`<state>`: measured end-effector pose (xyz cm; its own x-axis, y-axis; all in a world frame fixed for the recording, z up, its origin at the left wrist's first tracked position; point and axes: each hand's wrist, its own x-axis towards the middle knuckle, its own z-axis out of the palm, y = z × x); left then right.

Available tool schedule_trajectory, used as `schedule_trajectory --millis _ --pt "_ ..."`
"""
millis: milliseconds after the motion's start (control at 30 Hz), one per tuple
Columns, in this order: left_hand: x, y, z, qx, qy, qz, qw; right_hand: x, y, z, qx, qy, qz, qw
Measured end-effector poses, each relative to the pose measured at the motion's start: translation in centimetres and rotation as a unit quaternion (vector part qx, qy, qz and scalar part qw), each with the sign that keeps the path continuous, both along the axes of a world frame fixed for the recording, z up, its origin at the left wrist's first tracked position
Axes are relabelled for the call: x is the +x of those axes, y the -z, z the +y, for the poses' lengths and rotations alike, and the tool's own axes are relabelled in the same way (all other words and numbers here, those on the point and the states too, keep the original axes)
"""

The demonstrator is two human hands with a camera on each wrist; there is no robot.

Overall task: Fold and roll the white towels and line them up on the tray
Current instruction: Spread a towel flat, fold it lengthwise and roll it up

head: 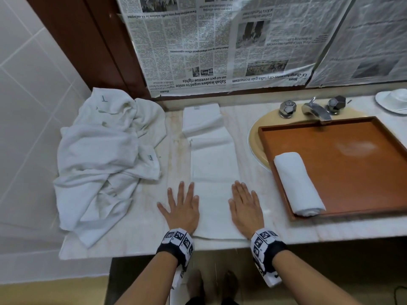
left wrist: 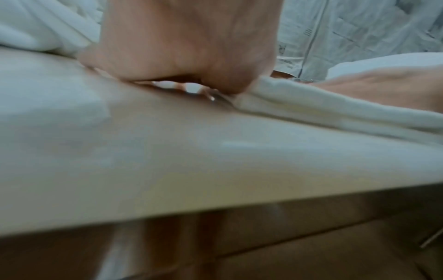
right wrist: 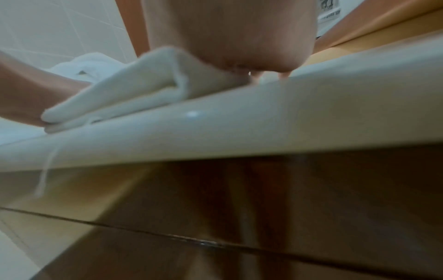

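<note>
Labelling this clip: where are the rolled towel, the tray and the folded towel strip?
rolled towel point(head: 298, 183), head view, middle of the roll.
tray point(head: 352, 172), head view, bare floor.
folded towel strip point(head: 212, 164), head view, flat middle part.

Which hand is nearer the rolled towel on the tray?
Right. The right hand lies flat just left of the rolled towel; the left hand lies farther left.
</note>
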<state>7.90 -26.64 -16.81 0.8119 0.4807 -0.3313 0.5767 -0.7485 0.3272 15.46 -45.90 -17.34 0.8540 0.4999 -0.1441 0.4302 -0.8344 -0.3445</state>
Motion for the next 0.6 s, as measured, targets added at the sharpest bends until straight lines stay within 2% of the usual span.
schedule_trajectory --millis 67,133,233,267,367,600 --pt "-0.4 -0.4 0.0 -0.013 0.011 -0.011 1.000 -0.5 -0.5 -1.2 0.048 0.015 -0.022 0.998" --pt "-1.6 -0.7 0.0 -0.026 0.045 -0.055 0.997 -2.0 -0.9 -2.5 0.104 0.013 -0.057 0.993" --pt "-4.4 -0.8 0.7 -0.079 0.139 -0.180 0.971 -4.9 -1.3 -4.0 0.113 -0.065 -0.055 0.990" --pt "-5.3 -0.5 0.8 -0.090 0.183 -0.197 0.959 -5.6 -1.4 -4.5 0.098 -0.096 -0.046 0.990" --pt "-7.4 0.3 1.4 -0.056 0.290 -0.196 0.935 -6.4 -1.3 -5.1 0.053 -0.144 -0.034 0.988" --pt "-8.5 0.7 0.9 -0.007 0.347 -0.192 0.918 -6.0 -2.6 -4.8 0.029 -0.195 0.017 0.980"
